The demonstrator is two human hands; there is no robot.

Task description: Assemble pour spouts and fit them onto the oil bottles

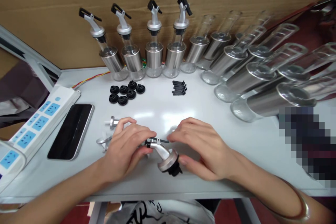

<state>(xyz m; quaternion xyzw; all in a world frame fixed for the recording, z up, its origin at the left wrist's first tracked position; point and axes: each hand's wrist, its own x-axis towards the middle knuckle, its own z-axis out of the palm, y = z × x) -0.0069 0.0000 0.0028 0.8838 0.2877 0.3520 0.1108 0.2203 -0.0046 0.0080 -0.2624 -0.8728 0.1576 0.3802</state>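
Observation:
A silver bottle pourer (pixel 164 154) with a black lever and a black ridged stopper is tilted just above the table, between my hands. My left hand (pixel 124 148) pinches the black tip of its spout between thumb and fingers. My right hand (pixel 204 148) is closed around the other side, its index finger at the lever's end and its thumb against the stopper end. Beside and partly behind my left hand lie loose silver pourer parts (pixel 113 122). Black rubber stoppers (pixel 127 91) are grouped beyond it. Several small black levers (pixel 179 88) lie in a row further back.
Glass bottles with steel sleeves and fitted pourers (pixel 154 56) line the cardboard wall. Several open-necked bottles (pixel 262 73) crowd the right side. At left are a phone (pixel 70 131) and a white power strip (pixel 39 126). A pixelated patch covers the right edge.

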